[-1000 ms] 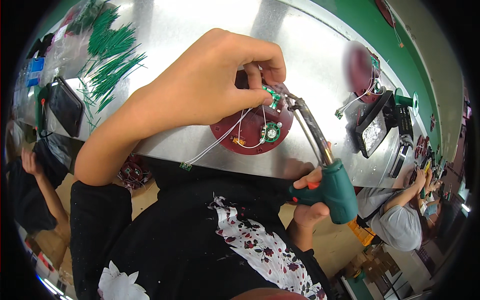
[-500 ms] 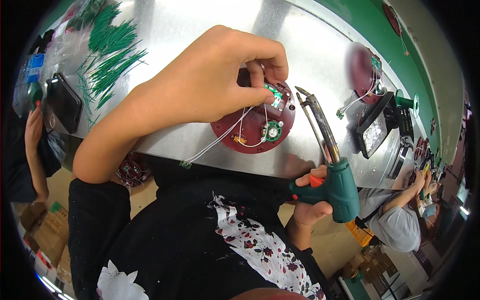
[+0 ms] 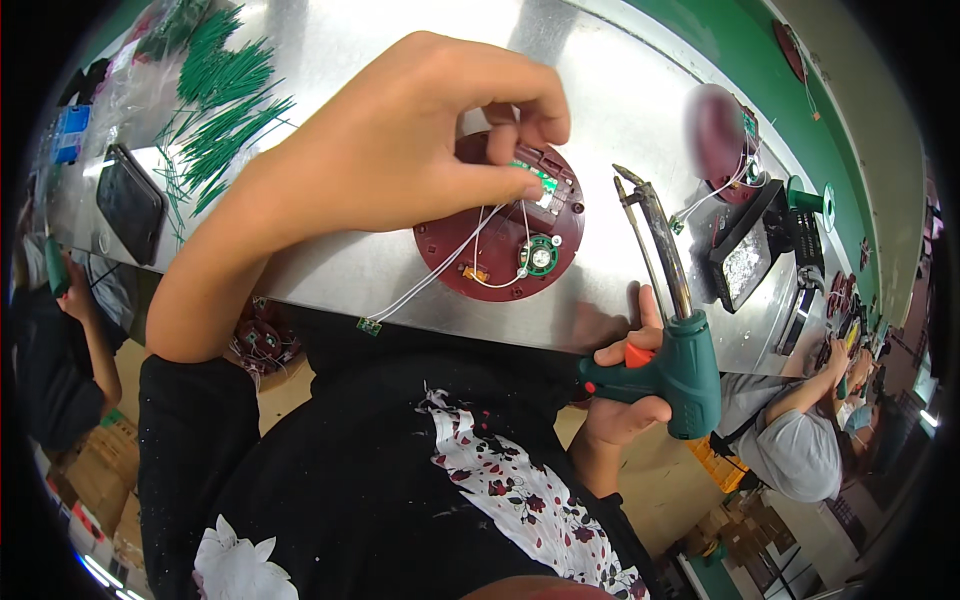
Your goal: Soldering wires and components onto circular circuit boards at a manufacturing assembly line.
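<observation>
My left hand (image 3: 420,150) is arched over a dark red round plastic housing (image 3: 440,245) lying on the metal bench. Its thumb rests by a small green circuit board (image 3: 549,185), and the curled fingers stand apart from the thumb with nothing visible between them. The housing also carries a small round speaker (image 3: 540,256) and an orange part (image 3: 475,273). White wires (image 3: 425,285) run off it to a tiny green board (image 3: 369,326) at the bench edge. My right hand (image 3: 625,415) grips a green soldering gun (image 3: 690,375), its tip pointing up, right of the housing and apart from it.
Cut green wires (image 3: 225,130) lie in a heap at the far left, near a black phone (image 3: 135,205). To the right sit another red housing (image 3: 718,140), a black tray (image 3: 745,255) of silvery bits and a green spool (image 3: 812,203). Other people work on both sides.
My left fingers have lifted and spread slightly from the thumb, and the hand has moved up a little. The housing has shifted slightly left. The soldering gun has moved slightly right.
</observation>
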`<state>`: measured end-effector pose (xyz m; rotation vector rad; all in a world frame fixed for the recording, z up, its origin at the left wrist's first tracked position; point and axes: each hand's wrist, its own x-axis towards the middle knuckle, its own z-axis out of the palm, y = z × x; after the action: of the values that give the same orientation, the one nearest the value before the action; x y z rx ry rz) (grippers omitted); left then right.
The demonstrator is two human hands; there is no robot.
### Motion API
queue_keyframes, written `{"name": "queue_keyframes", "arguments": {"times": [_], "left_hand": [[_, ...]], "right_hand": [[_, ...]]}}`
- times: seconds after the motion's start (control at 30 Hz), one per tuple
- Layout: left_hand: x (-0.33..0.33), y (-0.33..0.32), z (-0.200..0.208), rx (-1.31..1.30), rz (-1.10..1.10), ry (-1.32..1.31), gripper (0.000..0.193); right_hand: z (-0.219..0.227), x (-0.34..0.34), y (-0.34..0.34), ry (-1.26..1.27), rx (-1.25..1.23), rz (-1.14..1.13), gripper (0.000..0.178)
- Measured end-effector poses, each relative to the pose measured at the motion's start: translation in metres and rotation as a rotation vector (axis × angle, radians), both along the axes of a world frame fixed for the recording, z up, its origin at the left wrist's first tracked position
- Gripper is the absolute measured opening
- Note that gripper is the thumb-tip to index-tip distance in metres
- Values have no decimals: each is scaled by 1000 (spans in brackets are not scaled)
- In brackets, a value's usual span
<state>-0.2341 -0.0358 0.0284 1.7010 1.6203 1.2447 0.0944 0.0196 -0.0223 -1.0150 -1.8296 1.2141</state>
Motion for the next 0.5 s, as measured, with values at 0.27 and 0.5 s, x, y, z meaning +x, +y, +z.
{"name": "queue_keyframes", "arguments": {"times": [0.27,0.5], "left_hand": [[-6,-6,7,-51,-55,330,17],[9,5,-10,138,103,296,10]], "right_hand": [[4,-1,1,13,-50,59,99],[0,-4,7,104,-23,88,96]]}}
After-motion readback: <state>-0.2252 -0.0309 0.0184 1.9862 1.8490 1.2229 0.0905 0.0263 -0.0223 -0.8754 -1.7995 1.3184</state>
